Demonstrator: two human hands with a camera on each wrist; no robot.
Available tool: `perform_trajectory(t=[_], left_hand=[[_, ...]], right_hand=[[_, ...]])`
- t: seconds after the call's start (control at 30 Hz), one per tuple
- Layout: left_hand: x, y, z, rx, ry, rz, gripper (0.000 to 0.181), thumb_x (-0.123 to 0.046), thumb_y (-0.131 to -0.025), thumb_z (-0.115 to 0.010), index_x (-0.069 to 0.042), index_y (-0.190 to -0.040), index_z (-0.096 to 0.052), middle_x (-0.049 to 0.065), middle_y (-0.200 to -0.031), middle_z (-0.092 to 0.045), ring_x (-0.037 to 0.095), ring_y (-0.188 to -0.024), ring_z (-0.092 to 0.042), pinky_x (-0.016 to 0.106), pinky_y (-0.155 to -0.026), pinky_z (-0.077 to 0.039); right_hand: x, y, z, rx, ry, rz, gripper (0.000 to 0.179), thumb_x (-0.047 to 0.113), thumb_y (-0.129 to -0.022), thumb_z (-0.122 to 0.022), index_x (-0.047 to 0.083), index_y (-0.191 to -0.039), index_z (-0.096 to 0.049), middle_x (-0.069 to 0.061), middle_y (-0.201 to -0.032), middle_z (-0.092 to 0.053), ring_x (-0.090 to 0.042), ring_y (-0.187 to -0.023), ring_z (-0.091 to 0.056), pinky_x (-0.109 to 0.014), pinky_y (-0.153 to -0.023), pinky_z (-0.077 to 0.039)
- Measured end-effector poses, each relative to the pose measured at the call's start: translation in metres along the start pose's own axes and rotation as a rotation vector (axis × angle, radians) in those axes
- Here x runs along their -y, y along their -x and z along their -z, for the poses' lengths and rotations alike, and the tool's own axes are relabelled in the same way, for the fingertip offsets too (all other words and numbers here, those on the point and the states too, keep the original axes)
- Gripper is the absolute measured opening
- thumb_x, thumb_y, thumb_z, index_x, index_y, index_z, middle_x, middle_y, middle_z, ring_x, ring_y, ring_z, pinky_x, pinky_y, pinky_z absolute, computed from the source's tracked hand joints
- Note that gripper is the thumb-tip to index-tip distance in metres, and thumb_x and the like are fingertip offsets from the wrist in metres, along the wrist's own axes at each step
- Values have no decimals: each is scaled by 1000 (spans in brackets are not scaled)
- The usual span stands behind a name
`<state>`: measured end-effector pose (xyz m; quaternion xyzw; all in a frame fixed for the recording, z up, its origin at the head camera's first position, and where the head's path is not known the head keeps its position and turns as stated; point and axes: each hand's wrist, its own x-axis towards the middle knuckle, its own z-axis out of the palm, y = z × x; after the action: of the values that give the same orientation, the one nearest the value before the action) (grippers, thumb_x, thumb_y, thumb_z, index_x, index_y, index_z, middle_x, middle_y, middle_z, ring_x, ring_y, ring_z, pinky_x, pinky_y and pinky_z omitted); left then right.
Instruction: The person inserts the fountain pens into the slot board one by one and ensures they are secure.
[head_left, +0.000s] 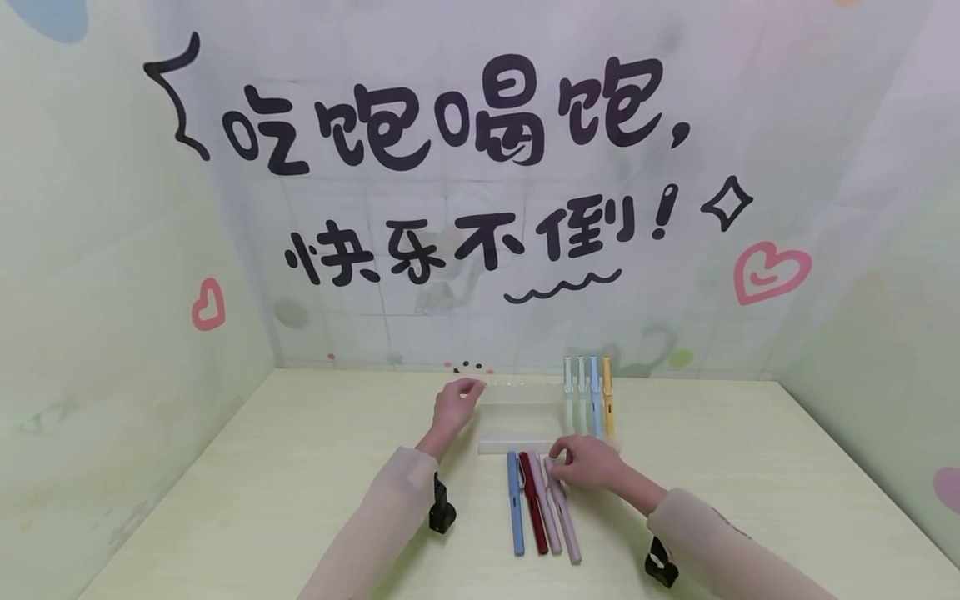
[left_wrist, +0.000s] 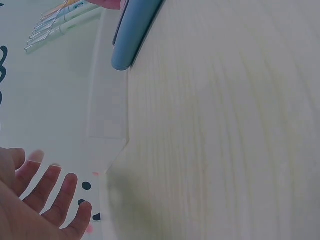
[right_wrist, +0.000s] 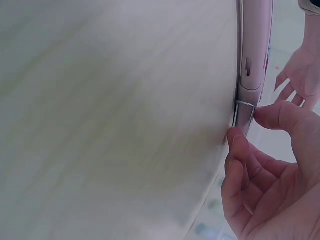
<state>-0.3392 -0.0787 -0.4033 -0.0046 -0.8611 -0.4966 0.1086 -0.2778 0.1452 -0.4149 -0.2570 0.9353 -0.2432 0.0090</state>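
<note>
Pinching a pink pen point(head_left: 567, 525) near its clip end, the right hand point(head_left: 590, 462) has its thumb and forefinger on either side of it; whether that end is lifted off the table point(head_left: 262, 508), I cannot tell. The pen's other end points back toward the person. Just left of it, lower than both hands, lie 3 more pens: another pink pen point(head_left: 547, 508), a dark red pen point(head_left: 536, 510) and a blue pen point(head_left: 516, 510), farthest from the right hand.

The left hand point(head_left: 456, 408) is at the far left corner of a clear tray point(head_left: 517, 447), its last 3 fingers loosely spread; whether its thumb and forefinger grip the edge, I cannot tell. The tray stretches rightward from there. Beyond the right hand, 4 pens stand side by side at the tray's right end: 2 pale green pens point(head_left: 581, 396), a light blue pen point(head_left: 596, 396) and a yellow pen point(head_left: 608, 396).
</note>
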Motion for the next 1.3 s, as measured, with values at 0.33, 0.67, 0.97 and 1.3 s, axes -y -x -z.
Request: perform_trajectory(t=[0.33,0.67,0.97,1.3], left_hand=[[3,1,0,2,6,-6,28,-25,-89,-51,-3,-103,-62,11,-101,-60,28,-96,-53,42,-81,-42],[3,1,-1,0,3,-13,27,-24,-90,-51,-3,-103,-63,10,-100,-60,28,-96,-54,42,-81,-42],[1,2,0,-1,-7,-35,28,-23,-90,-50,-2,-102,-63,11,-100,-60,29,-95,-54,42,-79,-43],[2,0,0,1,0,-28,28,-24,-90,-50,-3,-103,-63,11,-100,-60,28,-95,-54,42,-79,-43]], right_hand=[[8,3,-4,3,-18,-3,20,14,-73,-63,3,-89,-59,7,-56,-48,-7,-47,-42,-23,-42,-36],[-2,3,-6,35,-95,9,28,19,-74,-70,4,-92,-56,6,-56,-48,-7,-48,-44,-23,-43,-37],[-3,3,-4,16,-69,40,23,18,-75,-69,6,-90,-56,7,-58,-48,-6,-48,-43,-22,-43,-37],[-6,2,4,-60,-159,58,21,15,-78,-66,4,-94,-57,5,-70,-56,-7,-58,-49,-22,-50,-42]])
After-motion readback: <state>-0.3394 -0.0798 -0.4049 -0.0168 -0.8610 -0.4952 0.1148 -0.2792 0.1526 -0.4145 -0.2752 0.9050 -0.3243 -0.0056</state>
